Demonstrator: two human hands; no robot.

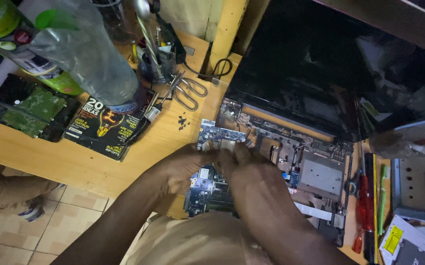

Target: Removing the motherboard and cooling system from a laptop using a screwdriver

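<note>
Wooden worktop [65,162] carries an opened laptop [315,167] with bared metal innards, and at its left edge lies a blue circuit board [207,189] crowded with chips, which the left hand [183,169] and right hand [244,167] grip with fingers curled.

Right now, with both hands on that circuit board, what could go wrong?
1. Both hands, left and right, press on the blue board at the desk's edge; it might flex or slip off.
2. The loose screws lie bare near the left hand; a nudge could scatter them.
3. The plastic bottle stands on a magazine nearby; if knocked, it may tip toward the electronics.
</note>
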